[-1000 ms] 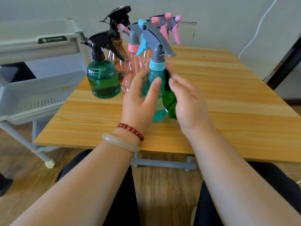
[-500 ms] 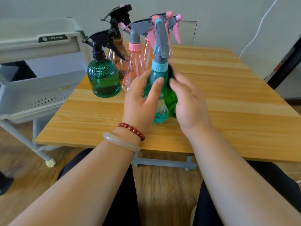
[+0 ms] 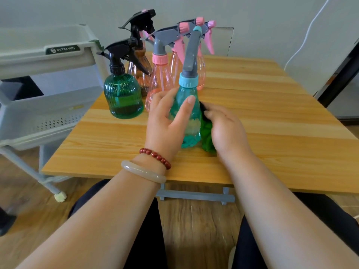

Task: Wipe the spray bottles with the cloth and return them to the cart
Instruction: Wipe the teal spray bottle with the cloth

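Observation:
A teal spray bottle [image 3: 189,105] with a grey trigger head stands upright on the wooden table [image 3: 262,133]. My left hand [image 3: 167,123] grips its body from the left, thumb across the front. My right hand [image 3: 225,131] holds a green cloth [image 3: 206,133] against the bottle's right side, low down near the base. Behind stand a dark green bottle [image 3: 122,94] with a black head, a brown bottle [image 3: 140,63] and pink bottles [image 3: 161,80]. The grey cart [image 3: 48,105] is to the left of the table.
The cart's lower tray has a perforated floor and nothing visible in it. A white cable [image 3: 308,33] hangs on the wall at the back right. A dark frame [image 3: 338,74] stands beyond the table's right edge. My legs are under the table's near edge.
The teal bottle has turned, so its trigger head now points away from me. My right hand with the cloth has slid down from the bottle's shoulder toward its base.

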A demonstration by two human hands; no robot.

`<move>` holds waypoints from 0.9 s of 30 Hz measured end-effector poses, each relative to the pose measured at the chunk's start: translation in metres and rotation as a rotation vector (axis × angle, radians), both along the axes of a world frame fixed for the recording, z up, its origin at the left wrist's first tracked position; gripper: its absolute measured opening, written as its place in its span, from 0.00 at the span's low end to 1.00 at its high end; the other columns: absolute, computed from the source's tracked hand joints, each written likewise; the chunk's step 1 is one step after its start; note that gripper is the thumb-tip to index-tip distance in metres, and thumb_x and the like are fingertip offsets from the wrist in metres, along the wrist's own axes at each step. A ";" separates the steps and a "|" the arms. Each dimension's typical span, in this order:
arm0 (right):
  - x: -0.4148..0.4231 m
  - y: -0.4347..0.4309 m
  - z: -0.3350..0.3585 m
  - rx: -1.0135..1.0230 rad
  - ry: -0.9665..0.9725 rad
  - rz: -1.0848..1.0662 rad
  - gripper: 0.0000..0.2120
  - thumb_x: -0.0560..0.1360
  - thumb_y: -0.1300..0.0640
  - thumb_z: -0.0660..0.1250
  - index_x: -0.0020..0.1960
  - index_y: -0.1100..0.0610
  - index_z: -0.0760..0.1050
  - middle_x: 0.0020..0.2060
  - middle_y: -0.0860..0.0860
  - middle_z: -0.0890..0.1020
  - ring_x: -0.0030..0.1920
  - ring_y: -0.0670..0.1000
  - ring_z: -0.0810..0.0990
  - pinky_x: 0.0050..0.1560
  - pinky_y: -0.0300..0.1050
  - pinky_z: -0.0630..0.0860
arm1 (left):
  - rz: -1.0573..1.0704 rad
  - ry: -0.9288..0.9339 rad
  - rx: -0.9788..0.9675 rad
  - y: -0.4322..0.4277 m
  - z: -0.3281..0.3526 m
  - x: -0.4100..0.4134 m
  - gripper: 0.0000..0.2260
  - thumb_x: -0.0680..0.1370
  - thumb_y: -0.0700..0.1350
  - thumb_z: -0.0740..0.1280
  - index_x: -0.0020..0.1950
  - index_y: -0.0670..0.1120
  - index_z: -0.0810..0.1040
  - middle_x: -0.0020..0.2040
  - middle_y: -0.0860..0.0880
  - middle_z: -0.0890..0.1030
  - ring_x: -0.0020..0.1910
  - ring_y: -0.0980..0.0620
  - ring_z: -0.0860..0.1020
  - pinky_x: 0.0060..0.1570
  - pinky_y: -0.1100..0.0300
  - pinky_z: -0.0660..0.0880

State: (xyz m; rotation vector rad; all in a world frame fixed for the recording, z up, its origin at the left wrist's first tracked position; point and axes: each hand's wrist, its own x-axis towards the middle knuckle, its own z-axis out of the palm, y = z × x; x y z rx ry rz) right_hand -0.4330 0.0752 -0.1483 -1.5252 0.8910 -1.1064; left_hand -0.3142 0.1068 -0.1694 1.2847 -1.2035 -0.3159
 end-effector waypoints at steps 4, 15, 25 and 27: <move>0.004 0.006 0.008 -0.023 -0.239 0.164 0.16 0.83 0.59 0.56 0.65 0.49 0.77 0.63 0.45 0.80 0.66 0.43 0.76 0.68 0.43 0.71 | 0.019 -0.069 0.019 0.001 0.000 -0.001 0.27 0.76 0.64 0.58 0.68 0.50 0.75 0.54 0.51 0.75 0.55 0.57 0.73 0.57 0.61 0.73; 0.008 0.011 0.006 -0.063 -0.102 0.075 0.18 0.83 0.56 0.57 0.70 0.48 0.72 0.66 0.43 0.77 0.67 0.40 0.73 0.69 0.42 0.69 | 0.027 0.062 -0.037 0.001 -0.002 -0.002 0.17 0.82 0.52 0.61 0.66 0.44 0.74 0.53 0.54 0.79 0.53 0.58 0.78 0.54 0.62 0.75; 0.007 0.007 0.006 -0.097 -0.019 0.030 0.17 0.84 0.58 0.56 0.69 0.48 0.74 0.62 0.41 0.79 0.64 0.39 0.76 0.65 0.40 0.73 | 0.040 -0.036 0.038 0.001 0.000 0.001 0.23 0.81 0.57 0.57 0.71 0.47 0.72 0.58 0.54 0.78 0.58 0.61 0.75 0.61 0.61 0.73; 0.007 0.008 0.006 -0.122 0.067 0.014 0.17 0.84 0.57 0.55 0.70 0.48 0.73 0.64 0.42 0.78 0.64 0.40 0.75 0.63 0.37 0.71 | 0.016 -0.040 0.038 0.002 0.000 -0.002 0.21 0.80 0.54 0.62 0.72 0.48 0.70 0.60 0.55 0.78 0.59 0.63 0.76 0.59 0.65 0.74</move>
